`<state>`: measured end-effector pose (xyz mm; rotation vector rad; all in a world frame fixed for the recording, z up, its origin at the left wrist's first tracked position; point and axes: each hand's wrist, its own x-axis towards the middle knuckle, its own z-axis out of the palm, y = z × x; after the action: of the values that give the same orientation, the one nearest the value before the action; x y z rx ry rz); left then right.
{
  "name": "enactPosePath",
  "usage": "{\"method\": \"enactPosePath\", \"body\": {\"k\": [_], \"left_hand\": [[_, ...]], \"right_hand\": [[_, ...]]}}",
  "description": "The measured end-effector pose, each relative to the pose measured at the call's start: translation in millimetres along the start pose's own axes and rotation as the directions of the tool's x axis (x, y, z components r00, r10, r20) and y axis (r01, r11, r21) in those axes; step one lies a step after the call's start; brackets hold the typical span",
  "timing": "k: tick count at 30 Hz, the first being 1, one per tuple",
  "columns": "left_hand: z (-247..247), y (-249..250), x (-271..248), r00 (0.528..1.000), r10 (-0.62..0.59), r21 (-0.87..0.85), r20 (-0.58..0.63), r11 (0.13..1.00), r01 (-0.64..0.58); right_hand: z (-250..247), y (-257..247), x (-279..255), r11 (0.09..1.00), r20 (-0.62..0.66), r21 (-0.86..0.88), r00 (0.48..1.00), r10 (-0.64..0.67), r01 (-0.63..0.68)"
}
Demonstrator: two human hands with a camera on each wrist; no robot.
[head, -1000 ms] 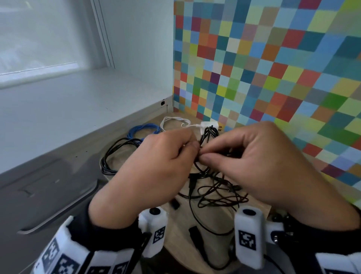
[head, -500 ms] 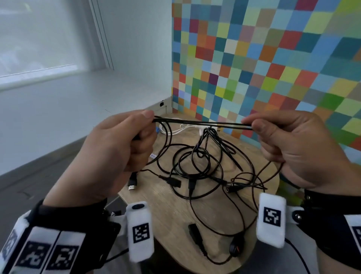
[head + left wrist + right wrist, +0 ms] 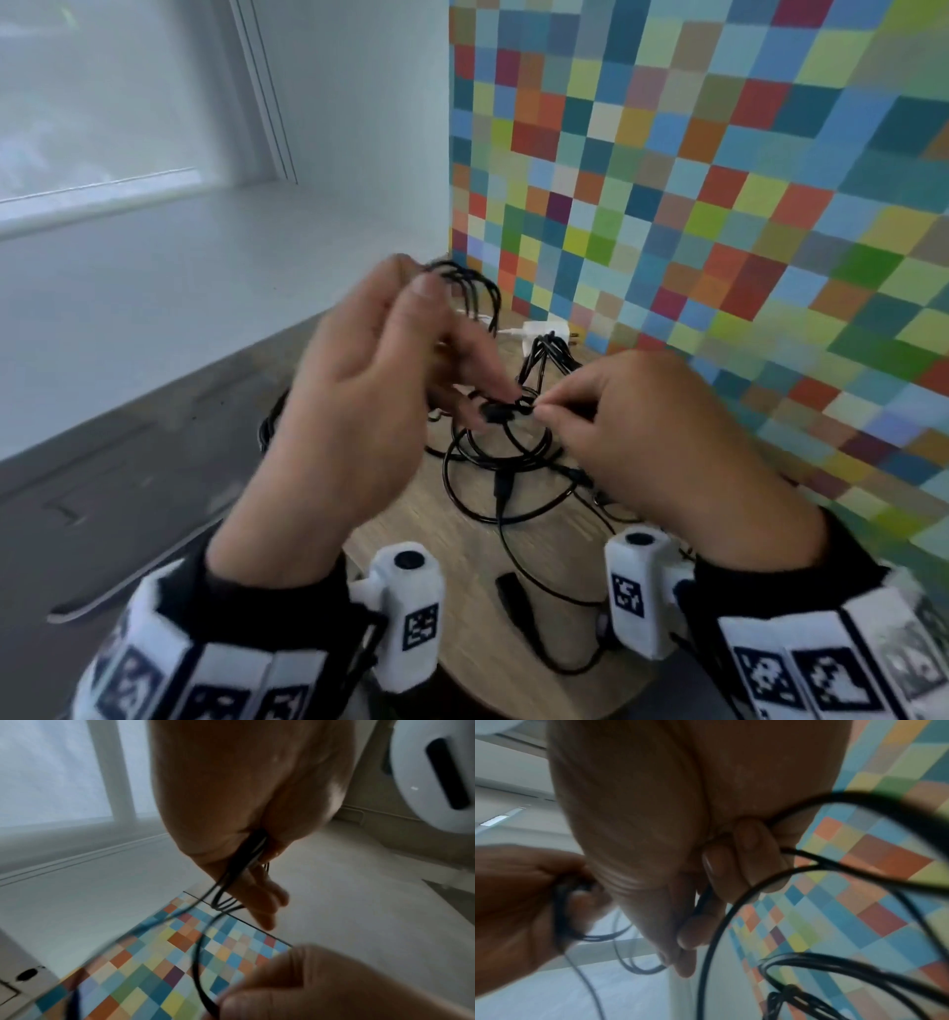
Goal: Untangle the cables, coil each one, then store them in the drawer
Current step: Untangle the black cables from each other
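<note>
Half a second ago a black cable (image 3: 464,288) ran taut between the hands; now the left hand (image 3: 359,390) holds several loops of it, raised, while the right hand (image 3: 662,437) pinches the free end beside them; coiling seems under way above the near table (image 3: 447,534), where the tangle (image 3: 513,462) remains.

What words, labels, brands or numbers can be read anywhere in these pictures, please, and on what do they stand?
None: no readable words or numbers.
Wrist bands: black-and-white square code markers only.
White wrist camera housings: the same kind of marker, no letters.
White charger: too small to tell.
</note>
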<state>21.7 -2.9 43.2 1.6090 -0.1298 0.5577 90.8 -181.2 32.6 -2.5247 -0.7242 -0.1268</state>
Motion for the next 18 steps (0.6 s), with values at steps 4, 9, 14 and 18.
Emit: {"method": "enactPosePath", "body": {"k": [4, 9, 14, 18], "left_hand": [[16, -12, -9, 0.973, 0.169, 0.486, 0.160, 0.844, -0.227], [17, -15, -8, 0.983, 0.162, 0.431, 0.085, 0.884, -0.183], [0, 1, 1, 0.990, -0.104, -0.075, -0.095, 0.993, 0.097], [-14, 2, 6, 0.974, -0.228, -0.380, -0.014, 0.902, 0.206]], "right_hand": [[9, -22, -5, 0.969, 0.074, -0.198, 0.988, -0.136, 0.148], [-4, -23, -8, 0.992, 0.077, 0.002, 0.989, -0.125, 0.126], [-17, -6, -5, 0.989, -0.109, 0.148, 0.994, 0.006, 0.010], [-30, 11, -3, 0.965, -0.069, 0.250, 0.993, 0.095, -0.075]]}}
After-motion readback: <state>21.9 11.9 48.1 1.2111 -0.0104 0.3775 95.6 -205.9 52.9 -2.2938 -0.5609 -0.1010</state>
